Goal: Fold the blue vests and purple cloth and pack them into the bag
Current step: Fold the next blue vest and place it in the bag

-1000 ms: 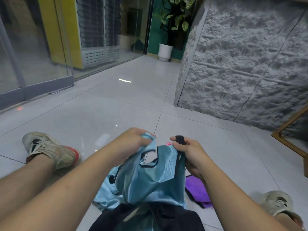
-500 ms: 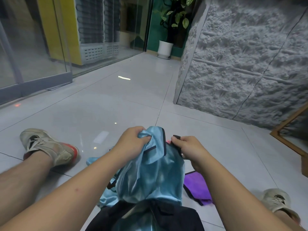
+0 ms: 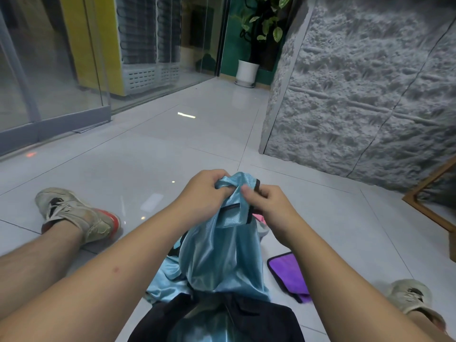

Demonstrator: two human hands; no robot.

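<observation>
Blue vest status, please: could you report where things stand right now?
Left hand and right hand both grip the blue vest at its top, above the black bag. Purple cloth on the floor, not packed. Nothing in the way.

head-worn camera, looks forward and down, close over hands, floor beyond.

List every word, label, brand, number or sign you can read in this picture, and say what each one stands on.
None can be read.
The dark mark on the side of the left shoe is a shape, not legible letters.
The blue vest, purple cloth and black bag show no print.
</observation>
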